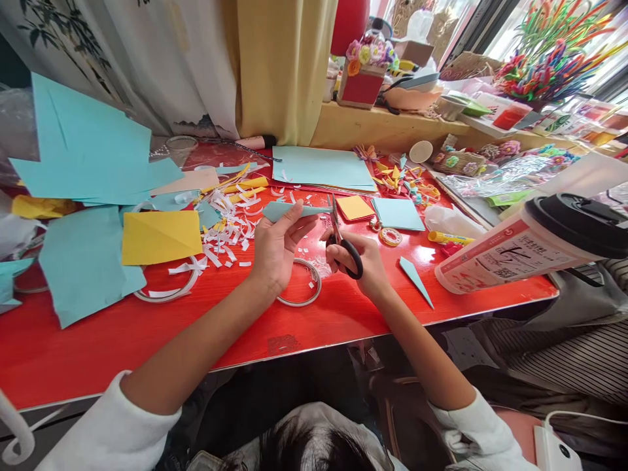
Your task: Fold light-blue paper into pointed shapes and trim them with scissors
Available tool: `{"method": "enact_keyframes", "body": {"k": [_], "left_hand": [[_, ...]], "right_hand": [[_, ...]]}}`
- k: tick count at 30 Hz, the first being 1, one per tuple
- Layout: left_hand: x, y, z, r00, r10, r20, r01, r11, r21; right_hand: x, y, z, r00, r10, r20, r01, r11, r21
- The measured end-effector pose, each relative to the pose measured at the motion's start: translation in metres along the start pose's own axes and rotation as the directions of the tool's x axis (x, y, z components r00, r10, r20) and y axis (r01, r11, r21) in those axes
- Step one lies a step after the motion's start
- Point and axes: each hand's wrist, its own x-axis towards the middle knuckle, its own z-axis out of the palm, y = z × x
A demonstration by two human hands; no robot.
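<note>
My left hand point(279, 247) pinches a narrow folded piece of light blue paper point(275, 210) that points to the right. Black-handled scissors point(354, 259) are in my right hand point(366, 261), and their blades reach the right end of the folded paper. Below my hands a round ring of tape point(316, 297) lies on the red table point(235, 333). A thin blue paper triangle point(416, 281) rests to the right of my right hand. Behind the hands are a stack of blue sheets point(321, 167), small yellow squares point(354, 208) and small blue squares point(400, 214).
White paper scraps point(230, 229) and a yellow sheet point(161, 237) lie on the left, beside large blue sheets point(88, 261). A large lidded cup point(515, 252) leans at the right. Crafts and pipe cleaners point(547, 75) crowd the window sill point(353, 131).
</note>
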Motion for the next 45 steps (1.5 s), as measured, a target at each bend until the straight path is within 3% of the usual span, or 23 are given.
{"method": "enact_keyframes", "body": {"k": [7,17,27,37,45], "left_hand": [[0.014,0.005,-0.008,0.997,0.008,0.08,-0.015,0.997,0.081],[0.026,0.018,-0.011,0.956,0.174,0.237,-0.25,0.906,0.342],[0.035,0.023,-0.018,0.929,0.213,0.303,-0.336,0.829,0.448],[0.036,0.025,-0.022,0.931,0.165,0.326,-0.3,0.853,0.426],[0.034,0.027,-0.019,0.965,0.108,0.237,-0.201,0.887,0.416]], "right_hand": [[-0.001,-0.008,-0.001,0.998,0.043,0.054,-0.041,0.999,-0.027],[-0.004,-0.012,-0.004,0.967,0.219,0.132,-0.205,0.972,-0.112],[-0.004,-0.013,-0.002,0.964,0.215,0.158,-0.187,0.967,-0.174],[-0.006,-0.011,-0.002,0.966,0.211,0.15,-0.177,0.961,-0.215],[-0.006,-0.01,-0.002,0.963,0.212,0.164,-0.171,0.957,-0.234]]}}
